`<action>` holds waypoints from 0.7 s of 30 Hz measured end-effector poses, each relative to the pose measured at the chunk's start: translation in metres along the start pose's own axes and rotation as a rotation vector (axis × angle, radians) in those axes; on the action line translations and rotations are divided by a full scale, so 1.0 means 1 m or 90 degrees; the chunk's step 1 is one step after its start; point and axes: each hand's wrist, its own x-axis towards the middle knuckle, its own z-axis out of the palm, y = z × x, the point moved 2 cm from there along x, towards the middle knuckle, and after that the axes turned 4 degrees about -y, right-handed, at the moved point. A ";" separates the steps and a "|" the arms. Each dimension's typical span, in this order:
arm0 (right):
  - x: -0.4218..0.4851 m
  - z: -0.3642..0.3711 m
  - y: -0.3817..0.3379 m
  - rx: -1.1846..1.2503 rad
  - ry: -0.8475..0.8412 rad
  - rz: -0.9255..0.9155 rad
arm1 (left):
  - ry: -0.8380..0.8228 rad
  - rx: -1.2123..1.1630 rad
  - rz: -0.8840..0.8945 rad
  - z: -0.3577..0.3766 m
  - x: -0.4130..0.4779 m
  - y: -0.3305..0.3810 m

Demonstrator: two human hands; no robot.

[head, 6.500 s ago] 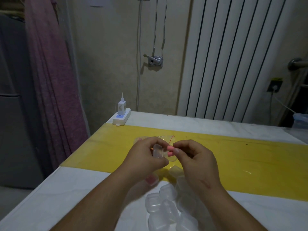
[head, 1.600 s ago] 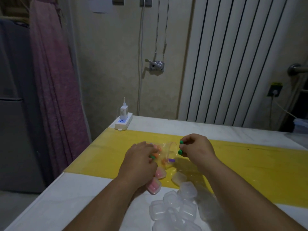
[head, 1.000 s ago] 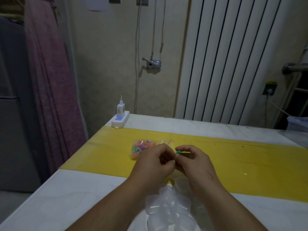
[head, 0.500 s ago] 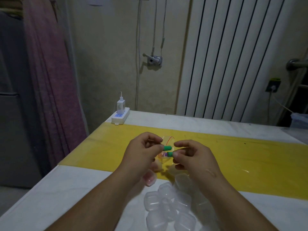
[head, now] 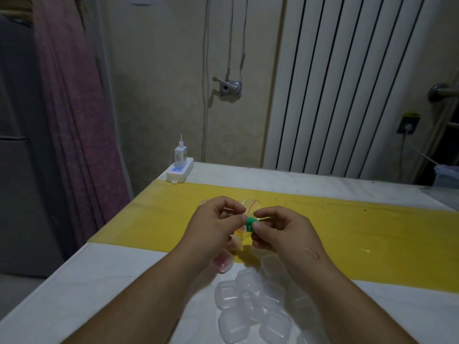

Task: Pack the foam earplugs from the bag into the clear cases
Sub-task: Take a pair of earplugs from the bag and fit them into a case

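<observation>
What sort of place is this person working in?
Probably a room in a home: a tall white radiator stands against the far wall, a purple curtain hangs at the left, and a power strip with a charger lies on the table.

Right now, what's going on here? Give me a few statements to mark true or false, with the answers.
1. The right hand pinches green earplugs. True.
2. The left hand is open and idle. False: it pinches too, meeting the right hand at the earplugs.
3. A charger is plugged into the power strip. True.
4. The clear cases sit beside the power strip. False: they are heaped near the person, below the hands.
</observation>
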 end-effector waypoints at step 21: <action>0.000 -0.009 -0.007 0.034 0.105 -0.011 | -0.312 0.619 0.118 0.002 -0.007 -0.002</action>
